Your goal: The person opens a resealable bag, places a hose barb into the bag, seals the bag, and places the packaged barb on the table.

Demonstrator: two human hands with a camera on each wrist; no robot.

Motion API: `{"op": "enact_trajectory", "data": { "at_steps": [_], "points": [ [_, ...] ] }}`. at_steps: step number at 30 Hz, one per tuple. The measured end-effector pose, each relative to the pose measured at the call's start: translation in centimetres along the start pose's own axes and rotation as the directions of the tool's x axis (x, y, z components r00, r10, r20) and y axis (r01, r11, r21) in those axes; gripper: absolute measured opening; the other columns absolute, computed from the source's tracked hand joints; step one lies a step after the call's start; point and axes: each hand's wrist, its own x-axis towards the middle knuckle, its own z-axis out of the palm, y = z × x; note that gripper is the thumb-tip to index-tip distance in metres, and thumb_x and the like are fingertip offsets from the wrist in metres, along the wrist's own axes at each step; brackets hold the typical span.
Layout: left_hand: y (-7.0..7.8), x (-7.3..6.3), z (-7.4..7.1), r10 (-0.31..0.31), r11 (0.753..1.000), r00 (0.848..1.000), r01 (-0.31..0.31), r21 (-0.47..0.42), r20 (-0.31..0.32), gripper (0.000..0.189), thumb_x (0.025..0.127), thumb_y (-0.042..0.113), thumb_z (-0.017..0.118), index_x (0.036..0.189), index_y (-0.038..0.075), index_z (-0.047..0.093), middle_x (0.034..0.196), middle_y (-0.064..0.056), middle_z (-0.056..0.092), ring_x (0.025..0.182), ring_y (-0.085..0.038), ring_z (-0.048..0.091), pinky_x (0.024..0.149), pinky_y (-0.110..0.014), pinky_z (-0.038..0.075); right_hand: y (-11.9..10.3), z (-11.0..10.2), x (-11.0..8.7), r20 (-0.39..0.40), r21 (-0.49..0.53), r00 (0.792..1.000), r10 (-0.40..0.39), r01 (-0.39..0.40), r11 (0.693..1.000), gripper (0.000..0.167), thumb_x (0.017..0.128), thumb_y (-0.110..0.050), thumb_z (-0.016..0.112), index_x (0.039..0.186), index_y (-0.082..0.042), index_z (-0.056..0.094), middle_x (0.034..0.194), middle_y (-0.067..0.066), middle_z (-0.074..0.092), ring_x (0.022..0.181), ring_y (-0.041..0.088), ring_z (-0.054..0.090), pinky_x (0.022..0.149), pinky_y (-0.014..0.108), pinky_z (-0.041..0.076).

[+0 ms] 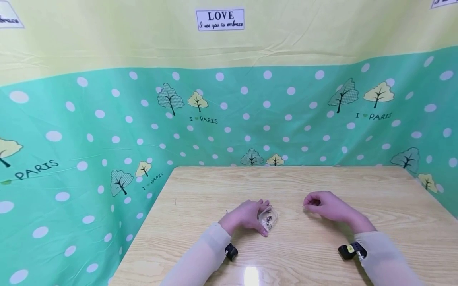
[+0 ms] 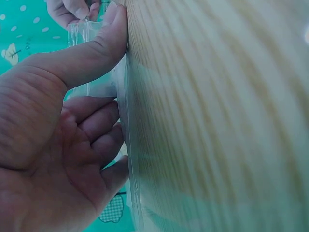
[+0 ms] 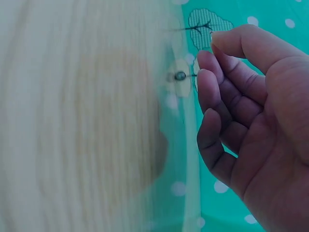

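My left hand (image 1: 247, 214) grips a small clear plastic box (image 1: 272, 216), thumb on the near side and fingers on the far side. Several tiny dark pieces (image 1: 269, 219) lie inside it. In the left wrist view the box's see-through wall (image 2: 101, 90) shows between thumb and fingers, low against the tabletop. To the right of the box, my right hand (image 1: 330, 206) is held just over the table. Its thumb and forefinger pinch a tiny shiny piece (image 3: 211, 34), too small to make out. A small dark round bead (image 3: 180, 76) sits on the table near the right fingertips.
Both hands work over a light wood-grain table (image 1: 286, 254). Behind and to the left hangs a green and yellow printed cloth (image 1: 200, 139), reaching down to the table's edges. Each wrist carries a small black camera (image 1: 231, 252).
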Motion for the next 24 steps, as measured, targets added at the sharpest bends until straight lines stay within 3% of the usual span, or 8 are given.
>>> {"op": "enact_trajectory", "data": {
  "at_steps": [9, 24],
  "points": [
    [-0.1, 0.1, 0.1, -0.005, 1.0, 1.0, 0.005, -0.022, 0.002, 0.104, 0.071, 0.038, 0.101, 0.16, 0.017, 0.051, 0.168, -0.003, 0.043, 0.153, -0.037, 0.041, 0.127, -0.047, 0.032, -1.2, 1.1, 0.4, 0.013, 0.003, 0.996, -0.09, 0.089, 0.996, 0.007, 0.099, -0.018, 0.076, 0.102, -0.012, 0.075, 0.093, -0.003, 0.069, 0.085, 0.011, 0.062, 0.073, 0.026, 0.055],
    [-0.1, 0.2, -0.1, 0.003, 1.0, 1.0, -0.003, -0.021, 0.005, 0.103, 0.071, 0.039, 0.101, 0.16, 0.018, 0.053, 0.167, -0.001, 0.043, 0.153, -0.037, 0.041, 0.127, -0.049, 0.032, -3.2, 3.0, 1.5, 0.063, 0.046, 0.988, -0.142, 0.14, 0.989, 0.006, 0.099, -0.017, 0.076, 0.102, -0.012, 0.074, 0.09, -0.001, 0.07, 0.084, 0.013, 0.064, 0.075, 0.027, 0.057]
  ]
}}
